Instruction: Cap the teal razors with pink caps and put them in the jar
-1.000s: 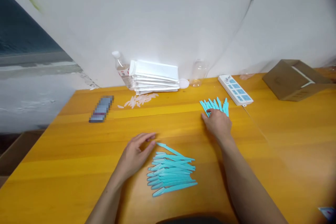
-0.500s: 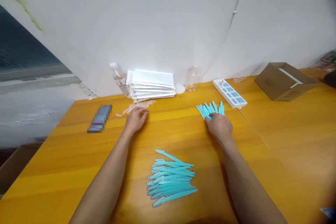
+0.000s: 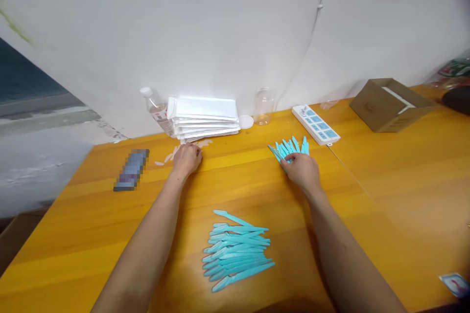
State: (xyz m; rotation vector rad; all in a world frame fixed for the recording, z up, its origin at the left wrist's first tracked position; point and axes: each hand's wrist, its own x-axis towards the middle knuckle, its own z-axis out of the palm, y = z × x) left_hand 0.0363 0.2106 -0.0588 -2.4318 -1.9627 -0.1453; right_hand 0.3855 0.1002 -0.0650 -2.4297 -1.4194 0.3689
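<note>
A scatter of small pale caps (image 3: 183, 149) lay on the orange table near the wall, just in front of a stack of white packets, partly covered by the left hand. A fan of turquoise plastic razors (image 3: 290, 147) lay flat farther right, tips spread toward the wall, their near ends under the right hand's fingers.

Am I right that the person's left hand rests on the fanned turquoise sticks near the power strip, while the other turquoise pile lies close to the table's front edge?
Not quite: the head view shows the right hand on the fanned turquoise sticks near the power strip. The left hand is at the pale slivers. The other turquoise pile does lie near the table's front edge.
</note>
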